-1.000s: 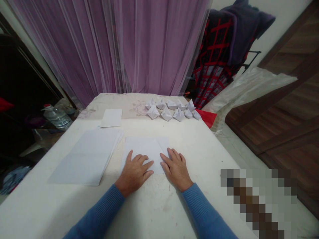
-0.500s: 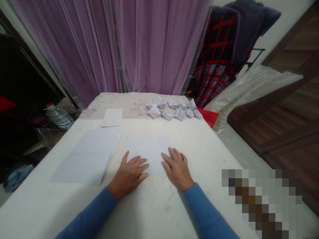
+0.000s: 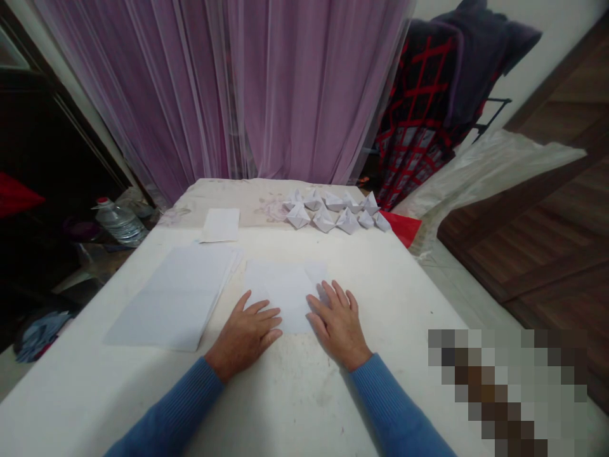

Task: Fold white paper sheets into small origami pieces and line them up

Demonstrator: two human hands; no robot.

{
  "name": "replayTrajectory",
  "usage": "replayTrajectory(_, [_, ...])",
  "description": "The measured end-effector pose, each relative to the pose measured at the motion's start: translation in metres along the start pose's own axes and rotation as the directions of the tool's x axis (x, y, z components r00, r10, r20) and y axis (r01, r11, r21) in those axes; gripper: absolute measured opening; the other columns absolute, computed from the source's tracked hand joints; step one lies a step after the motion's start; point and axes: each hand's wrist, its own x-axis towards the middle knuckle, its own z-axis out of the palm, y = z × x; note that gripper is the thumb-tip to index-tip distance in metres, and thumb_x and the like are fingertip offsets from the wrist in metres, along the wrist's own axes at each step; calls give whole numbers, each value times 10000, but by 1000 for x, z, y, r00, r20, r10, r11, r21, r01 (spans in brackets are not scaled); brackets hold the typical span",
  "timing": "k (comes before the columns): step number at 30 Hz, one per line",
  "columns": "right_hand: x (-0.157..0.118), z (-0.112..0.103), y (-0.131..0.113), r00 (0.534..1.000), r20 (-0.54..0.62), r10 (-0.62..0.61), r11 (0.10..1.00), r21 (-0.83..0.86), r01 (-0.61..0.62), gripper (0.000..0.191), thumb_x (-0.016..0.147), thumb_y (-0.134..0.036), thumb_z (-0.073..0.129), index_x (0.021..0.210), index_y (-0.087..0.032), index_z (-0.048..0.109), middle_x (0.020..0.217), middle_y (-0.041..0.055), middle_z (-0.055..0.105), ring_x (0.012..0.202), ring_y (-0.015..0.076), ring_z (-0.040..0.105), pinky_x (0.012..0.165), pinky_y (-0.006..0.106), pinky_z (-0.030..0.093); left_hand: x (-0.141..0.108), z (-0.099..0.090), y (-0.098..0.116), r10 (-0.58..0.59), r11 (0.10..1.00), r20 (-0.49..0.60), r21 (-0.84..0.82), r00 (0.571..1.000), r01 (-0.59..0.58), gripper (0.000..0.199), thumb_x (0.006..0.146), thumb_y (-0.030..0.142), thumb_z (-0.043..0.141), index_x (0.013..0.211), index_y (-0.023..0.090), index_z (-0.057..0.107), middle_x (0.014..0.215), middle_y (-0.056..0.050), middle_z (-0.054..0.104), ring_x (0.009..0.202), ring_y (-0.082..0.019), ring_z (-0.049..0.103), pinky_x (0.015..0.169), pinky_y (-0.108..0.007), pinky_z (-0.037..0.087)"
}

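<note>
A white sheet of paper (image 3: 280,282) lies flat on the table in front of me, with a crease or flap edge toward its right side. My left hand (image 3: 250,330) rests over its lower left part, fingers spread. Over the right edge of the sheet is my right hand (image 3: 339,320), its fingers also apart; whether every fingertip touches the paper I cannot tell. Neither hand grips anything. To the left of the sheet lies a stack of larger white paper (image 3: 176,292), its edges slightly uneven.
Several folded paper boats (image 3: 324,219) stand in rows at the table's far right, beside a red item (image 3: 403,227). A small white paper pile (image 3: 221,225) lies far left on the white-covered table (image 3: 295,406). A plastic bottle (image 3: 118,222) stands off the left side.
My right hand has lifted slightly, its shadow now showing on the paper. The left hand has barely moved. The whole view has shifted a little.
</note>
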Motion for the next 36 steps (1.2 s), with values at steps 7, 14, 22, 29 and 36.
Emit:
replayTrajectory(7, [-1,-3,-26,970,91,-225,972,85,217,372,891,-395,589,1263,-389,596,1541,56,325,1435,306,205,1126,551,159,1,0,3,-13,1000,-3,-6,1000,13,234,938,352,512,1046,266,701,1115,-18,726,1117,-237,621,1128,-547,244])
replayTrajectory(14, [0,-4,-18,996,35,-79,996,31,78,260,903,-363,569,1134,-358,689,1471,72,436,1412,327,257,1101,583,182,1,0,2,-3,1000,-22,-7,1000,3,243,941,341,500,1032,268,713,1091,-30,733,1100,-224,628,1144,-532,227])
replayTrajectory(22, [-1,-4,-9,998,-38,47,999,16,-46,229,920,-349,539,1057,-334,722,1420,84,494,1393,323,297,1090,591,195,1,2,1,-16,1000,-21,-18,1000,16,242,946,355,492,1009,277,712,1096,-8,733,1095,-228,633,1136,-530,238])
replayTrajectory(29, [-1,-4,0,988,-72,137,988,-69,-142,248,931,-327,516,1086,-316,710,1395,98,518,1368,333,331,1066,597,224,0,3,0,-14,1000,-31,-25,999,13,253,953,354,482,1004,271,716,1094,-11,734,1095,-232,632,1130,-533,243])
replayTrajectory(36, [-3,3,6,985,-88,147,981,-118,-157,260,937,-338,496,1094,-277,695,1389,109,524,1358,343,345,1061,595,228,0,3,-1,-1,1000,-29,-21,1000,1,247,950,342,488,1014,264,713,1090,-18,734,1101,-228,627,1136,-529,228])
